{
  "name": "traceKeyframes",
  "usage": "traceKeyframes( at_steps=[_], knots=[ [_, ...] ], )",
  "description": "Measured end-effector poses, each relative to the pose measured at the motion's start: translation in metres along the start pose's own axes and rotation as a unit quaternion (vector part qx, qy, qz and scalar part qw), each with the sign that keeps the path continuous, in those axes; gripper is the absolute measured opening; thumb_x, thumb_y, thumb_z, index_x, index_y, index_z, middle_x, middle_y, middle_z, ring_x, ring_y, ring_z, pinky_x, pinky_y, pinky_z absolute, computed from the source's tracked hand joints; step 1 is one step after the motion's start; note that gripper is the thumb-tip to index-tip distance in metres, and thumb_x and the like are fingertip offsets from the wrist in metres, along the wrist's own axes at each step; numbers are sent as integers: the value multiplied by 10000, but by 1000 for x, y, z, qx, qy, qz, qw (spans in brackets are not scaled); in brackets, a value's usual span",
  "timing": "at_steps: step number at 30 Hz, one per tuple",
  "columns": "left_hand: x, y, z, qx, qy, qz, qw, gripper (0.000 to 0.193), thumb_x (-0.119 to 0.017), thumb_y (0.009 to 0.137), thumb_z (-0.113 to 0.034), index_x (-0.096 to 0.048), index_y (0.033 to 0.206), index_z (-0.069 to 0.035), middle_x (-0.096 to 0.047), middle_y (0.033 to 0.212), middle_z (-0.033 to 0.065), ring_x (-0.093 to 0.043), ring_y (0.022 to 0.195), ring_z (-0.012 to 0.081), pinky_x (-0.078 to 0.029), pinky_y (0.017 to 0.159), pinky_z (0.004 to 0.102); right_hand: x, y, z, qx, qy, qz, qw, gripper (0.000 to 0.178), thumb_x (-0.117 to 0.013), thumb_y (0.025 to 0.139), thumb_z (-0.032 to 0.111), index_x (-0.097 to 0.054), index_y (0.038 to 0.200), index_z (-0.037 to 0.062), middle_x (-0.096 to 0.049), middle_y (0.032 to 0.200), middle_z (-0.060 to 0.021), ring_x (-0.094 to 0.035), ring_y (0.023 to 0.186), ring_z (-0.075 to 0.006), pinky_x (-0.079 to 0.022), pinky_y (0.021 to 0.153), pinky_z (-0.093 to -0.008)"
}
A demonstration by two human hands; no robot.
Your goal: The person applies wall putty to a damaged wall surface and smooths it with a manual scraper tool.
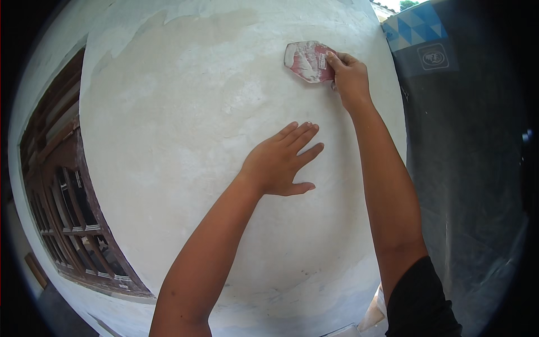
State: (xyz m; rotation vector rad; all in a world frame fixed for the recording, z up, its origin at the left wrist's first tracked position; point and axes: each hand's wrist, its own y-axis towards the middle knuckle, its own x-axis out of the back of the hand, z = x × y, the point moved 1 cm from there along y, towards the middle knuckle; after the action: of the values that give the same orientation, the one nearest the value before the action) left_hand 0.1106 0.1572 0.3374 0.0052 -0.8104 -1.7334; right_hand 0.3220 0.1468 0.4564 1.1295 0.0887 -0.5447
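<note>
My right hand grips a red putty scraper smeared with white putty. Its blade lies against or very close to the upper right of the off-white wall, near the wall's right edge. The thumb shows on the scraper's face, while the other fingers are partly hidden behind it. Lower and further left, my left hand is spread out in front of the wall, holding nothing. Whether its palm touches the wall I cannot tell. Patches of smoother and rougher coating mark the wall around both hands.
On the left is a dark brown wooden window with slats and a pale sill beneath it. A dark sheet hangs at the right beyond the wall's edge, with a blue and white patterned panel at its top.
</note>
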Motion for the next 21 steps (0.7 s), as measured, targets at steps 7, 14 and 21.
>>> traceKeyframes(
  at_steps=[7,14,21],
  knots=[
    [3,-1,-1,4,10,-2,1000,762,-679,841,-606,-534,1451,-172,-387,1589,131,-370,1474,279,-291,1245,442,-26,-5,5,166,-245,-21,955,311,-692,965,273,-720,1038,-28,-745,835,-101,-702,738,-159,-533,697,-305],
    [2,4,-3,1,1,-2,1000,764,-684,837,-601,-539,1445,-162,-390,1586,139,-368,1476,285,-295,1242,443,-2,-5,6,70,-15,39,997,314,-667,998,270,-697,1070,-34,-631,715,-5,-461,515,-53,-362,457,-235],
    [5,-1,-1,3,1,-5,1000,762,-704,824,-587,-549,1435,-160,-400,1580,137,-377,1471,287,-299,1241,440,-18,-7,-1,150,-185,16,971,366,-682,963,323,-713,1024,-37,-738,838,-137,-698,724,-240,-535,717,-366]
  ],
)
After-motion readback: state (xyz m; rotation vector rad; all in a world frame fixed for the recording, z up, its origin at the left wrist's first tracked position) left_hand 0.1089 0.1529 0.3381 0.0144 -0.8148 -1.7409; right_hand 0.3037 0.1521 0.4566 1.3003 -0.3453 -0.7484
